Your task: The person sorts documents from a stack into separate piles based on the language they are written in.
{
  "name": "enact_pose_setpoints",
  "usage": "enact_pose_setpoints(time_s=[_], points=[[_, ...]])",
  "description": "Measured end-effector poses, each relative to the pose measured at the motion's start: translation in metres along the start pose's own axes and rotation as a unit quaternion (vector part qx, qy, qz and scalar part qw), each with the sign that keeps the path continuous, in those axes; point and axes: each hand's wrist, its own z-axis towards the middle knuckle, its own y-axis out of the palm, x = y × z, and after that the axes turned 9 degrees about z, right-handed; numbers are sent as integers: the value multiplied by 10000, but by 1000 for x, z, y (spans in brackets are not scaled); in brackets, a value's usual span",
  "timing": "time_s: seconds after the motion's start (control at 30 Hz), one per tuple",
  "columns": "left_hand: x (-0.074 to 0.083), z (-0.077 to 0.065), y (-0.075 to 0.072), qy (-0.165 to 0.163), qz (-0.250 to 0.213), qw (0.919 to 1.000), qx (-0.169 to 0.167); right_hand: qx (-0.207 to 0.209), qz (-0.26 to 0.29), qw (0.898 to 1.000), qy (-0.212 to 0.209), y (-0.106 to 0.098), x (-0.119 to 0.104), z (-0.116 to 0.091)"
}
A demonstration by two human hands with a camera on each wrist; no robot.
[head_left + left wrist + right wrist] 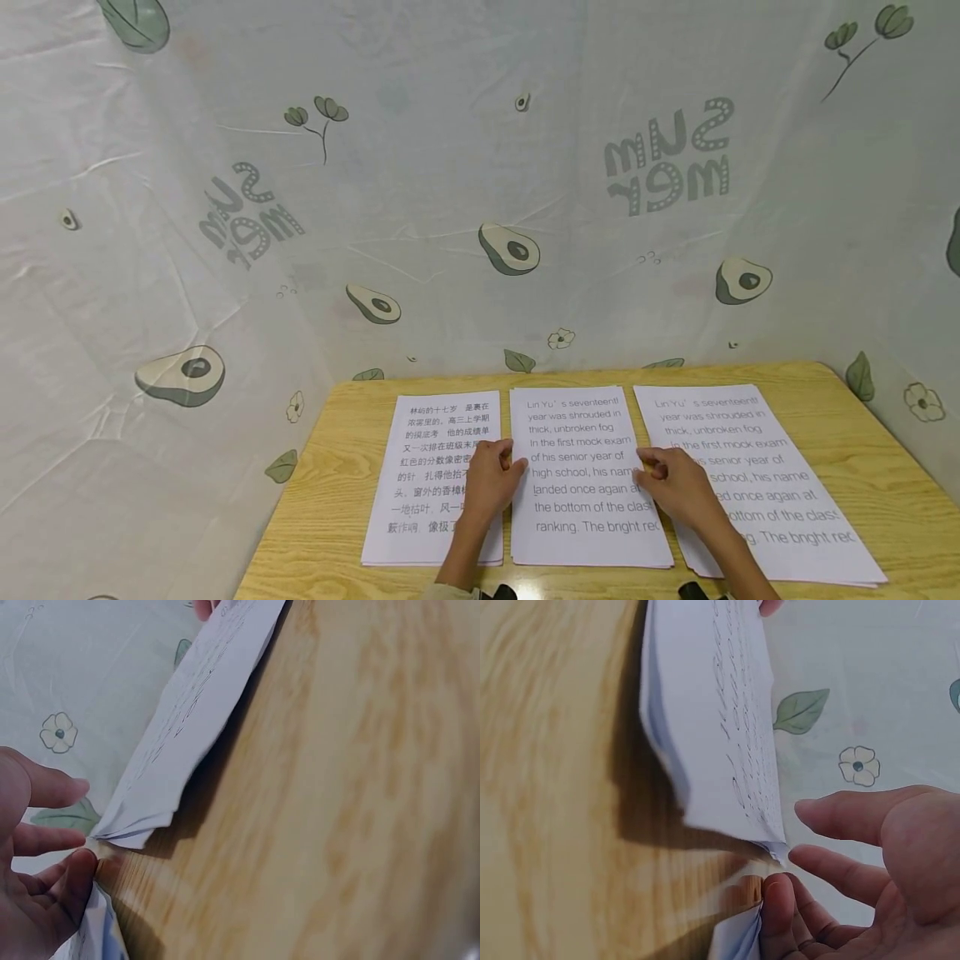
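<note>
Three stacks of printed paper lie side by side on a wooden table. My left hand [491, 483] is at the left edge of the middle stack [577, 542], overlapping the right part of the left stack [420, 546], which bears Chinese text. At the middle stack's right edge is my right hand [678, 487], its forearm crossing the right stack [810, 558]. Both wrist views show thumb and forefinger apart, with fingertips close beside the end of the paper [187, 727]. Several sheet edges spread slightly at the corner there. The middle and right stacks carry English text.
The wooden table [315, 517] shows bare wood along its left side and at the right edge. Behind it hangs a pale cloth [450, 167] printed with avocados, leaves and flowers, reaching down to the table's back edge.
</note>
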Motion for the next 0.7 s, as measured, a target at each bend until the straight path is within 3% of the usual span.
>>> enact_pose_setpoints(time_s=[0.43, 0.7], points=[[2, 0, -3, 91, -184, 9998, 18, 40, 240, 9997, -87, -3, -4, -4], [-2, 2, -6, -33, 85, 9995, 304, 32, 161, 9999, 15, -8, -2, -3]])
